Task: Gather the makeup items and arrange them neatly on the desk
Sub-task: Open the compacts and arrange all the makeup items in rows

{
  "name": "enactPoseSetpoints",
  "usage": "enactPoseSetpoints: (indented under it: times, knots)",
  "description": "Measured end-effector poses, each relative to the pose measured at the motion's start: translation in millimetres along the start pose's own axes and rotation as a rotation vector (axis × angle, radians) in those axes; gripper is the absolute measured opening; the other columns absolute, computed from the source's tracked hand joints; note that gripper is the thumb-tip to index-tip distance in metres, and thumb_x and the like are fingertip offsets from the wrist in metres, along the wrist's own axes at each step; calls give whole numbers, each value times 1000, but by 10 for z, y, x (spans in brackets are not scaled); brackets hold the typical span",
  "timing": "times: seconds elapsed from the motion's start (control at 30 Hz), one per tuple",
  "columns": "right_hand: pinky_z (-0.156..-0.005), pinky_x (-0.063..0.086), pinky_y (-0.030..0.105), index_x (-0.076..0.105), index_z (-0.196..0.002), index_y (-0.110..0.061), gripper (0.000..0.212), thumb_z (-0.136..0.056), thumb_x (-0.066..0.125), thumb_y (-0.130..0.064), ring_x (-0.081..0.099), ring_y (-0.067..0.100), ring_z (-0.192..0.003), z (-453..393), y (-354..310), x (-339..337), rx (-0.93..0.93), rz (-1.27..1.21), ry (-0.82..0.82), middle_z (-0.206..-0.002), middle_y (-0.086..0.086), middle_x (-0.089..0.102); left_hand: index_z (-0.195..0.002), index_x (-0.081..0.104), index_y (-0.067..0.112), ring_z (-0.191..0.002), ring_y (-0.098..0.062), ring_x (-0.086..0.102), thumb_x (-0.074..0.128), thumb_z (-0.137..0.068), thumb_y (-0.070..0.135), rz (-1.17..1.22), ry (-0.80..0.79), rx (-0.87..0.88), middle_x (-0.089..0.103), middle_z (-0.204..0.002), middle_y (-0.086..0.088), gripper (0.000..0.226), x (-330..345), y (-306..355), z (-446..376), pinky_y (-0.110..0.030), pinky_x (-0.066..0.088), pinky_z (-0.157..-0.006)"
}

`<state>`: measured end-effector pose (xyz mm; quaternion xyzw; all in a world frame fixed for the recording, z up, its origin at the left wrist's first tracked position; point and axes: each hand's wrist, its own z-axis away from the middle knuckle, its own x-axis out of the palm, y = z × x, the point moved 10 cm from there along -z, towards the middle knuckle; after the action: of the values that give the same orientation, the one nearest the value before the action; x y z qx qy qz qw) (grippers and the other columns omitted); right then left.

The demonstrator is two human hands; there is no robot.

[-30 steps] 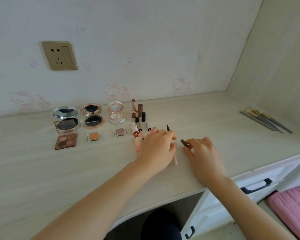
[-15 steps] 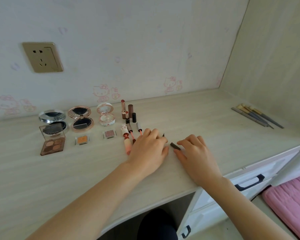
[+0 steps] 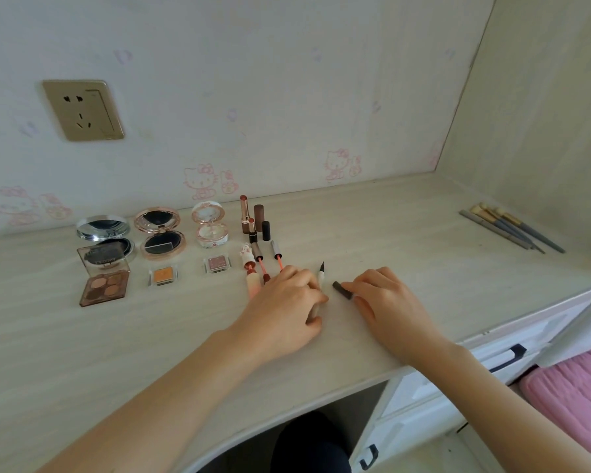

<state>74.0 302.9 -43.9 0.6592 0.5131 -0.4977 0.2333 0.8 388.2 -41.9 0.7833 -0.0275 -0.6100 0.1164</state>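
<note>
Both hands rest on the bench (image 3: pixel 423 233) near its front edge: the left hand (image 3: pixel 284 308) curls its fingers round the barrel of an uncapped eyeliner pen (image 3: pixel 320 274), tip pointing toward the back wall, while the right hand (image 3: pixel 386 302) pinches the pen's dark cap (image 3: pixel 341 289) just beside it. Pen and cap look light, stiff and smooth, best held mid-barrel, clear of the soft inked tip. Most of the barrel is hidden under the left hand's fingers. Brushes (image 3: pixel 509 227) lie near the right edge.
</note>
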Motion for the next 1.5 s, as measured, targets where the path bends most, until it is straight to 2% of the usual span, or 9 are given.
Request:
enactPoseSetpoints:
  times: [0.1, 0.17, 0.4, 0.53, 0.7, 0.87, 1.03, 1.3, 1.5]
  knots:
    - [-83, 46, 38, 66, -121, -15, 29, -96, 51, -12, 52, 27, -95, -54, -21, 20, -2, -7, -7, -103, 4, 64, -105, 68, 27, -113, -10, 38, 55, -87, 36, -56, 15, -16, 51, -110, 14, 24, -27, 7, -28, -24, 11, -68]
    - [-81, 47, 37, 66, -121, -15, 29, -95, 54, -10, 52, 27, -94, -94, -52, 33, -14, -22, 4, -102, 4, 63, -98, 68, 28, -111, -10, 39, 55, -88, 40, -98, 34, -36, 51, -108, 14, 21, -46, 0, -47, -25, 7, -65]
    - [-76, 39, 21, 70, -115, -15, 25, -93, 59, -11, 53, 24, -99, -369, -76, 188, -7, -93, 27, -104, 3, 64, -110, 67, 23, -113, -14, 40, 54, -89, 43, -85, 104, -113, 55, -109, 9, 31, -32, -169, -79, -33, 37, -95]
    - [-80, 49, 35, 68, -117, -15, 26, -94, 56, -16, 52, 22, -108, -542, -86, 291, 16, -159, 4, -110, 2, 62, -112, 67, 20, -114, -15, 42, 56, -88, 42, -97, 141, -156, 57, -110, 7, 34, -60, -266, -75, -32, 38, -97]
    - [-84, 46, 30, 68, -116, -13, 25, -94, 56, -16, 53, 22, -109, -650, -127, 354, 3, -184, -2, -112, 4, 63, -106, 67, 20, -108, -16, 45, 56, -88, 39, -88, 196, -184, 59, -106, 7, 29, -111, -316, -84, -27, 37, -89]
    - [-87, 48, 37, 67, -117, -12, 25, -94, 56, -15, 52, 22, -111, -698, -134, 411, 1, -217, -21, -113, 5, 63, -109, 67, 22, -108, -16, 46, 57, -88, 40, -70, 203, -206, 60, -107, 7, 30, -107, -362, -109, -27, 38, -86]
    - [-89, 46, 31, 64, -120, -13, 27, -95, 55, -17, 52, 20, -114, -708, -109, 434, 6, -211, -23, -116, 3, 62, -107, 67, 23, -107, -15, 47, 58, -87, 40, -65, 212, -212, 60, -105, 7, 28, -104, -385, -112, -27, 38, -84]
    - [-94, 45, 30, 58, -128, -13, 33, -96, 50, -16, 48, 19, -122, -592, 76, 305, 25, -137, -10, -130, 0, 56, -114, 64, 23, -111, -14, 47, 55, -90, 39, -48, 211, -224, 60, -110, 8, 30, -158, -369, -175, -28, 42, -84]
    - [-95, 46, 32, 57, -129, -15, 34, -96, 51, -19, 47, 17, -125, -371, 482, 21, 62, -11, 6, -132, -1, 55, -113, 64, 21, -112, -12, 47, 48, -94, 31, -52, 194, -143, 61, -112, 8, 27, -103, -147, -407, -30, 46, -79]
